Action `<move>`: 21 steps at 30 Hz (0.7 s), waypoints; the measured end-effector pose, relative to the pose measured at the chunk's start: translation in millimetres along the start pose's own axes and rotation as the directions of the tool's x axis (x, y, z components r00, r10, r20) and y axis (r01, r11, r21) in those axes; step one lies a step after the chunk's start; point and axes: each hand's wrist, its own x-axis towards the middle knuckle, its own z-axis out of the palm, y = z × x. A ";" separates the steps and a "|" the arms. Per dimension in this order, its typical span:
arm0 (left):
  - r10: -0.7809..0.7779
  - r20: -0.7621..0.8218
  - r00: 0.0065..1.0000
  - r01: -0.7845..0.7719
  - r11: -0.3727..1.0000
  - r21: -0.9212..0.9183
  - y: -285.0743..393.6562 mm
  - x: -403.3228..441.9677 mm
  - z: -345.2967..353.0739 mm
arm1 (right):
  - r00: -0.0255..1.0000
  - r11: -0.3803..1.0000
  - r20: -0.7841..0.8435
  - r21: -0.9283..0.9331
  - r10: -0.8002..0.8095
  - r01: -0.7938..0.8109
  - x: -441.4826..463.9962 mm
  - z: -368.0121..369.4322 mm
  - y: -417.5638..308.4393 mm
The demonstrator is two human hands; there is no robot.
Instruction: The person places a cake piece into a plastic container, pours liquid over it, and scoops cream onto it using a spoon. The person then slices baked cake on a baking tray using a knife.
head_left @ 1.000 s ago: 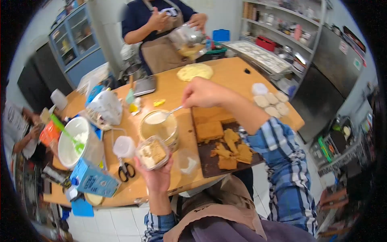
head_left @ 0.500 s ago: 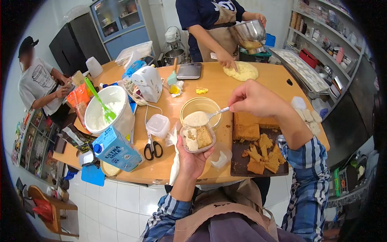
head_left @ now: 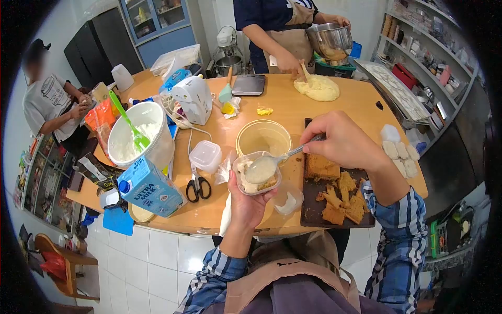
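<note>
My left hand (head_left: 244, 204) is closed around a small clear plastic cup (head_left: 257, 190), which holds a piece of cake and pale cream. Between the fingers of my right hand (head_left: 334, 138) is the handle of a metal spoon (head_left: 293, 152). The spoon's bowl, coated in pale cream (head_left: 261, 170), lies over the cup's contents. Behind the cup stands a round cream-coloured tub (head_left: 264, 137). Beside my right forearm a dark tray (head_left: 308, 212) carries cut and broken brown cake (head_left: 342, 193). A clear lid (head_left: 289, 203) lies near the table's front edge.
To the left are a milk carton (head_left: 151, 188), scissors (head_left: 198, 189), a white bowl (head_left: 159, 149) with a green spatula (head_left: 123, 118) and a white hand mixer (head_left: 192, 99). Across the table a person's hand touches dough (head_left: 319, 89); another person stands at far left.
My right hand has brought the spoon down from above the tub onto the cup's contents. Across the table, the co-worker's hand now pulls up a strand of dough.
</note>
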 end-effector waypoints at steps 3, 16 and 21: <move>0.034 -0.023 0.999 -0.033 0.998 0.051 2.3 -2.8 2.7 | 1.000 1.000 -0.017 -0.022 -0.013 0.013 -2.2 -0.6 0.4; 0.038 -0.040 0.998 -0.036 0.997 0.070 5.7 -6.4 2.8 | 0.996 0.998 -0.088 -0.068 0.002 -0.008 -8.1 -0.4 4.4; -0.017 -0.049 0.999 0.017 1.000 0.014 7.7 -9.5 6.6 | 0.992 0.999 -0.126 -0.046 0.008 -0.014 -10.3 5.3 8.4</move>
